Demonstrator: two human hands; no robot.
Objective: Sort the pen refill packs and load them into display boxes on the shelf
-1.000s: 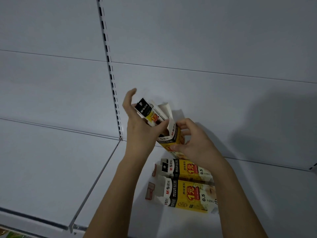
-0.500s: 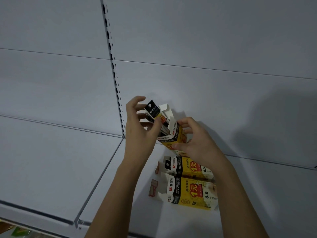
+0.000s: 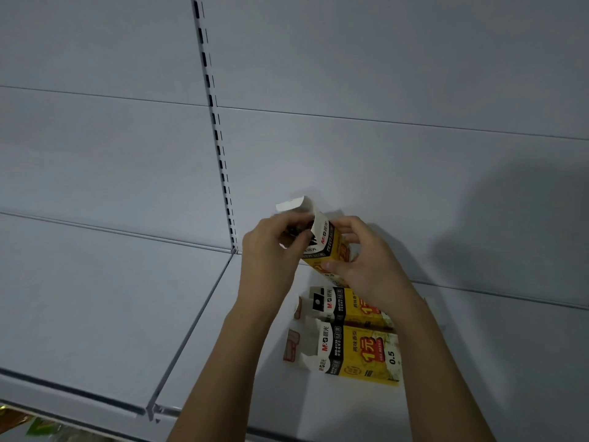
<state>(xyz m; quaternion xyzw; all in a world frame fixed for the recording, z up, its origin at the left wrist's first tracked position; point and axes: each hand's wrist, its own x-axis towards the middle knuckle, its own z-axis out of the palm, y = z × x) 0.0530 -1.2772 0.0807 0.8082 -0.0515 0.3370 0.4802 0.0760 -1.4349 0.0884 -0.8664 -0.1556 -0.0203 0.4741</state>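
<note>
Both hands meet at a yellow, black and white cardboard display box (image 3: 328,247) held just above the pale grey metal shelf (image 3: 95,314), close to the back panel. The right hand (image 3: 366,260) clamps the box's yellow lower body, thumb on the front face and fingers curled round the far side. The left hand (image 3: 274,250) is curled at the open top, pinching what looks like a dark refill pack (image 3: 298,230) at the mouth, under the raised white lid flap (image 3: 293,205); how far in the pack sits I cannot tell. The box's long axis runs from lower right to upper left, with its open end pointing up and left, toward the left hand, so that hand is the nearer one for pushing the pack down along that line while the right steadies. Directly below, two more yellow display boxes (image 3: 360,352) lie flat on the shelf, side by side and touching, long axes running left to right, opened ends to the left.
</note>
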